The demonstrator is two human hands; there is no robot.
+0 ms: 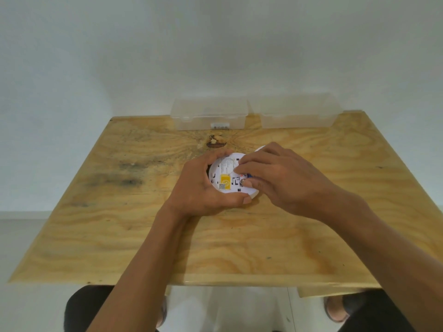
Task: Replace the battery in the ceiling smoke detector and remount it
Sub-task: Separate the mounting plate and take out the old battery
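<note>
A round white smoke detector (226,174) lies back side up at the middle of the wooden table (119,236), showing a yellow label and printed text. My left hand (200,188) wraps around its left and near rim, thumb on the front edge. My right hand (282,178) rests over its right half, fingertips pinching a small blue and silver battery (245,179) at the detector's battery bay. A second white round part (260,148) peeks out behind my right hand, mostly hidden.
Two clear plastic boxes stand at the table's far edge against the white wall: the left box (211,116) holds several batteries (220,126) at its front, the right box (299,111) looks empty. My knees and feet show below the near edge.
</note>
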